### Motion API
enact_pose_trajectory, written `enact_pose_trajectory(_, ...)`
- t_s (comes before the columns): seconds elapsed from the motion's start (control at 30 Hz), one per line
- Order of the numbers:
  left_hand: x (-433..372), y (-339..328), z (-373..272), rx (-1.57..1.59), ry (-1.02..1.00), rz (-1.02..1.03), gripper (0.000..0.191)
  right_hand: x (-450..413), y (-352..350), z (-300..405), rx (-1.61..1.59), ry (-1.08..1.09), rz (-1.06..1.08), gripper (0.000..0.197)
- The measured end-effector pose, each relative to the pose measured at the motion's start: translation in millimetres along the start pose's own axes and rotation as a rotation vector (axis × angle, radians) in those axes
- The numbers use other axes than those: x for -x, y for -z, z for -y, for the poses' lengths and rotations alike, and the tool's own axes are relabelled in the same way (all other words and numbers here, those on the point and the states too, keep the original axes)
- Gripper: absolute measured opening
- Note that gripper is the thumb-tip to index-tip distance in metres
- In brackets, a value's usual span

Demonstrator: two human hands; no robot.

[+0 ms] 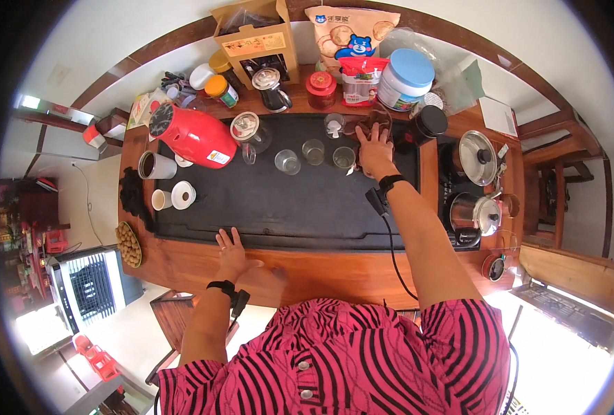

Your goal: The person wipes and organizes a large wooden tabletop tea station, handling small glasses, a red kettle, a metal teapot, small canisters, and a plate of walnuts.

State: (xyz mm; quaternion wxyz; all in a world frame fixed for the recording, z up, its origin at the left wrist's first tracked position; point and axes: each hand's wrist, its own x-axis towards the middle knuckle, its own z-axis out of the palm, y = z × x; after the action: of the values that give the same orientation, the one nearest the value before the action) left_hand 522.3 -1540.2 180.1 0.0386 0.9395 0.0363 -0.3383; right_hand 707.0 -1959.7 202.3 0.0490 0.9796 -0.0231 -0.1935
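Note:
My right hand reaches to the back right of the black tea tray, fingers spread over a dark brown object I cannot make out well; whether it grips it I cannot tell. Just left of that hand stands a glass cup with a white tag at its base. Two more glass cups stand further left, and a small glass holding something white is behind. With nothing in it and fingers apart, my left hand is at the tray's front edge.
A red vacuum flask and a lidded glass pot occupy the back left. White cups are at left, near a plate of small round brown fruit. Steel kettles stand right. Jars, a carton and snack bags line the back.

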Motion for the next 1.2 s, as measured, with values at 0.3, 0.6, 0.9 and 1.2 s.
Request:
enact_pose_trajectory(0.3,0.8,2.8,-1.8,-0.021,-0.017,-0.028,0.137,122.9,-65.2,-27.6,-0.075,0.157,-0.1,0.069)
enact_pose_trajectory(0.6,32.3,25.6,-73.4,0.379,-0.699,-0.334,0.069,237.3,-94.6,-62.9,-0.2,0.004,-0.181,0.073)
enact_pose_trajectory(0.9,-38.2,122.0,-340.7,0.87,-0.881,-0.118,0.102,126.9,-80.5,-84.6,-0.331,-0.277,-0.373,0.074)
enact_pose_trajectory(1.2,-102.9,152.0,-459.4,1.096,-1.108,-0.306,0.076,120.4,-80.5,-80.9,-0.383,-0.307,-0.384,0.066)
